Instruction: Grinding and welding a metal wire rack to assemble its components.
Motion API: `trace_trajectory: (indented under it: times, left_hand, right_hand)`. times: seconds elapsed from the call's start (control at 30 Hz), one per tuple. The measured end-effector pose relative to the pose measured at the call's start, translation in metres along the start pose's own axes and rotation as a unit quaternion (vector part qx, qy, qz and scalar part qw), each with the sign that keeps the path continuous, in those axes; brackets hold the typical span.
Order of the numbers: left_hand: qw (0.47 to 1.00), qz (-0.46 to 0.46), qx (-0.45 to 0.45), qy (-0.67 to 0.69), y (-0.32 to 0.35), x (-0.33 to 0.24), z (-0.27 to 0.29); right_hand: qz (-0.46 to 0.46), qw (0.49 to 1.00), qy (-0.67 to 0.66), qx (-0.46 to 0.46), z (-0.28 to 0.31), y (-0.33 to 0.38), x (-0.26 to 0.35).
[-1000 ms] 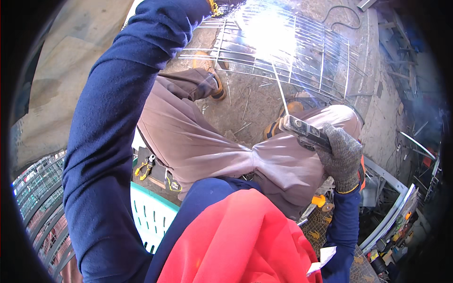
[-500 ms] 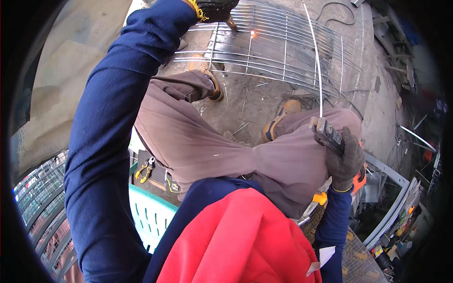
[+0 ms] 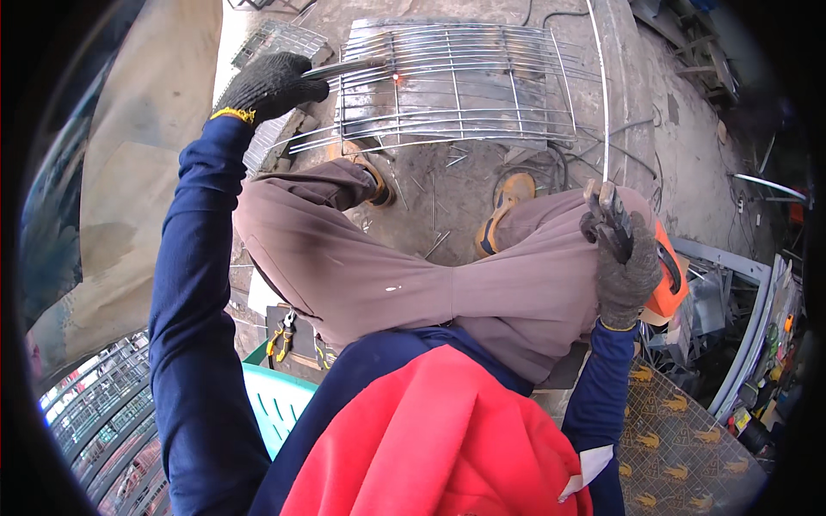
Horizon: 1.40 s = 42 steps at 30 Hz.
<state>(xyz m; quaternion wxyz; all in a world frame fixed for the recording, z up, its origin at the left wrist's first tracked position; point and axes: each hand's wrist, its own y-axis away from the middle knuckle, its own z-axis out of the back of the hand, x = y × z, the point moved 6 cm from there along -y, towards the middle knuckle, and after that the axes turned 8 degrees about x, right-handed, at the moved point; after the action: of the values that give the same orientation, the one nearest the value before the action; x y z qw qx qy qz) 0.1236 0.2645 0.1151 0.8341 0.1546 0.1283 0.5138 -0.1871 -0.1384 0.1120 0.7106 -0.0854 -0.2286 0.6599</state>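
Note:
My left hand (image 3: 274,89), in a dark glove with a yellow cuff, is closed round a slim bar-like tool (image 3: 348,68); its exact kind I cannot make out. The tool's far end lies over a grid of thin metal rods (image 3: 458,93). Just beside that end, a small orange-red spot glows at a rod crossing. My right hand (image 3: 626,273), in a grey glove, grips an electrode holder (image 3: 609,222) above my right thigh. A long pale welding rod (image 3: 602,103) stands up from the holder's jaws and reaches past the grid's right side.
Beneath the grid lies a dark metal plate. An orange object (image 3: 668,279) is beside my right hand. Yellow-handled pliers (image 3: 282,335) and a green plastic basket (image 3: 280,404) are at my left. Cables (image 3: 559,168) and rod scraps lie on the floor; metal racks stand lower left.
My left hand now shows fully, lower and further left in view, with the tool across the grid. The glowing spot is dimmer and smaller. My right hand still holds the electrode holder.

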Motion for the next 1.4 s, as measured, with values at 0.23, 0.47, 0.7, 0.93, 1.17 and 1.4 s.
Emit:
trace_trajectory:
  times: [0.23,0.47,0.7,0.93,1.17,1.4]
  left_hand:
    - [0.947,-0.041,-0.096,0.303,0.014,-0.065,-0.043]
    - [0.948,-0.115,-0.186,0.231,-0.007,-0.12,-0.07]
    - [0.967,-0.121,-0.124,0.189,-0.023,-0.147,-0.081]
    - [0.976,-0.121,-0.11,0.146,-0.034,-0.15,-0.081]
    - [0.972,-0.15,-0.131,0.126,-0.044,-0.155,-0.085]
    - [0.969,-0.179,-0.144,0.094,-0.058,-0.165,-0.078]
  right_hand:
    - [-0.064,0.997,-0.025,0.027,0.003,0.012,-0.016]
    - [-0.145,0.983,-0.104,-0.045,0.005,0.029,-0.033]
    - [-0.196,0.961,-0.184,-0.07,0.001,0.044,-0.051]
    - [-0.182,0.957,-0.216,-0.07,0.01,0.038,-0.042]
    - [-0.179,0.942,-0.279,-0.05,0.01,0.031,-0.037]
    - [-0.211,0.967,-0.134,-0.051,0.008,0.045,-0.05]
